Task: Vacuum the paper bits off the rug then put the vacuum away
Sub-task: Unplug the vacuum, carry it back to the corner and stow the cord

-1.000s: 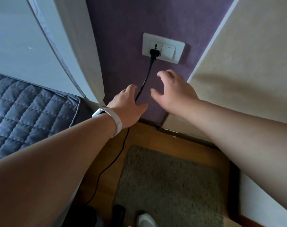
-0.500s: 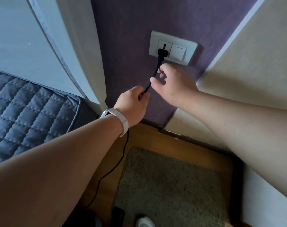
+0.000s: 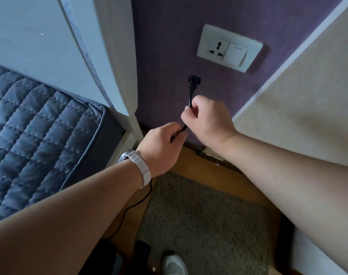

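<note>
A purple wall (image 3: 169, 36) carries a white socket plate (image 3: 229, 47), above wooden floor (image 3: 209, 165), beside a quilted grey mattress (image 3: 30, 135).

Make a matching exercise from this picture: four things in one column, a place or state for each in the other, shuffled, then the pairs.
Column one:
1. black power plug
2. white wall socket plate
3. grey shaggy rug
4. white wrist strap

Column two:
A. lying on the wooden floor
B. wrapped around the left wrist
C. out of the socket, held up on its black cord by the right hand
D. mounted on the purple wall, nothing plugged in

Pairs: 1-C, 2-D, 3-A, 4-B.
</note>
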`<state>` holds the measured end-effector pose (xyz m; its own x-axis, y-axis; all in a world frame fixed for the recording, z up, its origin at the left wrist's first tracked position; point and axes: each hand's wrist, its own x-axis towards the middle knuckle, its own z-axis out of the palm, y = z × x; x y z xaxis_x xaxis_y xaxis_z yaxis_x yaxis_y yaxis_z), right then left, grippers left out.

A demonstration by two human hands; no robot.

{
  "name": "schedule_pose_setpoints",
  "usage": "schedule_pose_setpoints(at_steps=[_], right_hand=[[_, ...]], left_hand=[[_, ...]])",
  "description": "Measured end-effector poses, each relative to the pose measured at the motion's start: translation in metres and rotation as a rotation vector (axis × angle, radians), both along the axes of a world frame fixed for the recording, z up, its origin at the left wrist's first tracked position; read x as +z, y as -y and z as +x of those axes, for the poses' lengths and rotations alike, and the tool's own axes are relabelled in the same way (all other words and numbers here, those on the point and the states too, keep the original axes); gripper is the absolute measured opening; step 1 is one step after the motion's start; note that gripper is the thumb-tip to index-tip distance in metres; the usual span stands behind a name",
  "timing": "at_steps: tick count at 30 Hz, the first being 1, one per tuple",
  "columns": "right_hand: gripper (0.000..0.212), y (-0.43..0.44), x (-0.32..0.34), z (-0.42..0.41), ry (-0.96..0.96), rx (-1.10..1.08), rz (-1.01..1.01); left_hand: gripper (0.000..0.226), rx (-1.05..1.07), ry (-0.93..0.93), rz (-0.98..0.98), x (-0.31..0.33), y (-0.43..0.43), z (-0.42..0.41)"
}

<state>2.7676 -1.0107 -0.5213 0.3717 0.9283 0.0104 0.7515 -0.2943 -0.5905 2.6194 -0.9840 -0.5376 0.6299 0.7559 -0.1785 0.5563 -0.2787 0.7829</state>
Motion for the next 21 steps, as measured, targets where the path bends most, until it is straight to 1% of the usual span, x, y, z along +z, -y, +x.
schedule_pose_setpoints(at_steps=[2, 4, 6, 8, 12, 17, 21], right_hand=[[0.029, 0.001, -0.004, -0.016, -0.023, 0.027, 0.027], [0.029, 0.001, -0.008, -0.035, -0.043, 0.056, 0.046], [0.028, 0.003, -0.014, -0.056, -0.059, 0.108, 0.045], [0.028, 0.007, -0.022, -0.077, -0.092, 0.178, 0.035], [0.028, 0.021, -0.037, -0.123, -0.151, 0.313, 0.007], [0.033, 0.05, -0.049, -0.191, -0.222, 0.43, -0.109], [0.033, 0.076, -0.053, -0.238, -0.27, 0.51, -0.126]], left_hand=[[0.024, 0.034, -0.008, -0.046, -0.002, 0.002, -0.017], [0.023, 0.104, 0.003, -0.137, -0.006, 0.007, -0.035], [0.02, 0.175, 0.007, -0.213, -0.01, 0.015, -0.056], [0.019, 0.226, 0.005, -0.248, -0.014, 0.026, -0.081], [0.015, 0.328, -0.029, -0.23, -0.017, 0.052, -0.142], [0.019, 0.414, -0.134, -0.192, -0.017, 0.091, -0.226], [0.021, 0.461, -0.206, -0.161, -0.014, 0.123, -0.278]])
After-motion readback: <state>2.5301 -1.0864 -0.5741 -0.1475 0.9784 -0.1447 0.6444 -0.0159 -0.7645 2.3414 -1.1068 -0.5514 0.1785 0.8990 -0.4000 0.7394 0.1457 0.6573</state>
